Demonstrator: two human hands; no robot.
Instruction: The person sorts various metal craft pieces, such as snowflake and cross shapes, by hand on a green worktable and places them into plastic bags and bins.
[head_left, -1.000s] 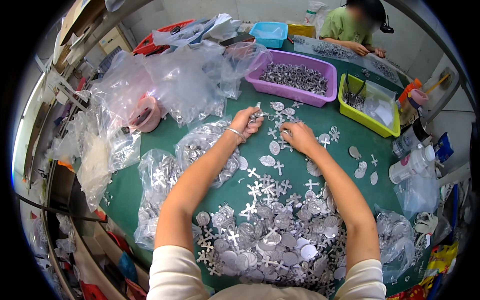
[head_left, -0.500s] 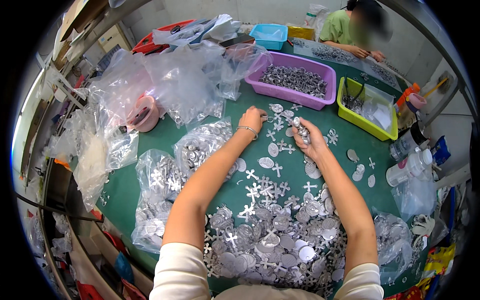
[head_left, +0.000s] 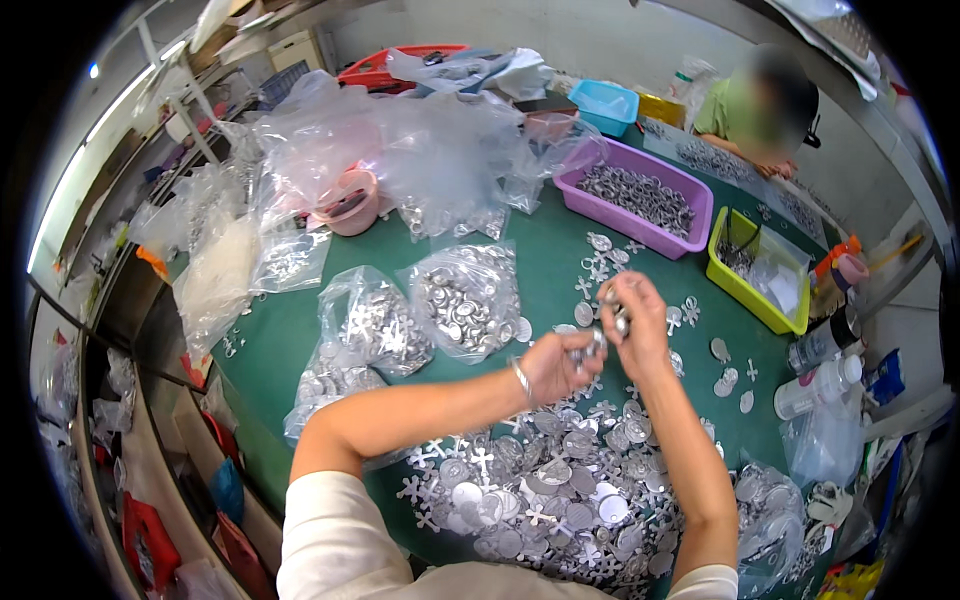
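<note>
If our fingers loosen, the small silver pieces (head_left: 592,346) in our left hand (head_left: 560,368) could drop onto the pile of medals and crosses (head_left: 560,490) on our side of that hand and get lost among them. With both hands so close together, a knock between them could also shake pieces free. Our right hand (head_left: 638,312) could brush the loose pendants (head_left: 600,243) lying beyond it. Our left fingers curl around their cluster; our right fingers, just up and to the right of them, bend in around a few shiny pieces (head_left: 621,323). Blur keeps us from telling how firmly we grip, or whether the two clusters touch.
</note>
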